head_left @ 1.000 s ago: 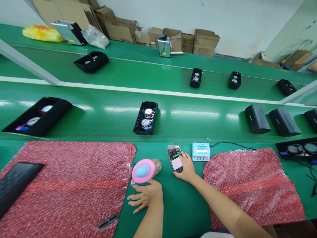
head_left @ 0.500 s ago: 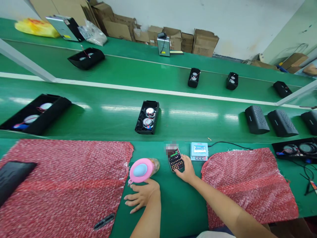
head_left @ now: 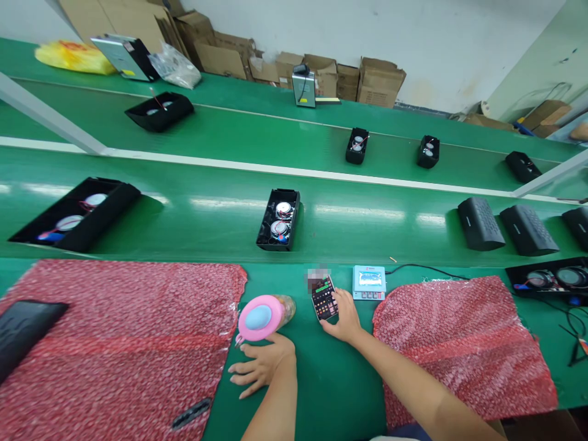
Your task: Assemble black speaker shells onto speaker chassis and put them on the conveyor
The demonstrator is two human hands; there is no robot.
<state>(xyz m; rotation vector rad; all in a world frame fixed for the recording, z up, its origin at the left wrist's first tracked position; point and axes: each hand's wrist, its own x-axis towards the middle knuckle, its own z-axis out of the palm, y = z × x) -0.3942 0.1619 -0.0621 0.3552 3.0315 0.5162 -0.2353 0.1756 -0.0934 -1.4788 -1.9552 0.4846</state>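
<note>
My right hand (head_left: 344,315) is curled around the lower right part of a smartphone (head_left: 324,300) on the green bench. Its thumb is at the phone's bottom edge and a fingertip is over the right side of the lit screen, which shows rows of small icons. My left hand (head_left: 266,364) rests on the bench with fingers spread, holding nothing. Just beyond it is a bottle with a pink and blue lid (head_left: 260,317), close to the wrist. A small light-blue device with a display (head_left: 369,282) sits right of the phone, its black cable running rightward.
Red bubble-wrap sheets lie left (head_left: 124,343) and right (head_left: 459,349); the left one bears a black panel (head_left: 27,334) and a small dark strip (head_left: 192,414). Beyond, on a green belt, stand an open black speaker box (head_left: 278,220) and black speaker housings (head_left: 480,223). Cardboard boxes (head_left: 380,82) line the wall.
My right thumb has slid from the screen to the phone's lower edge, and a fingertip has come over the screen. The nearer speaker boxes have shifted slightly right. My left hand stays put.
</note>
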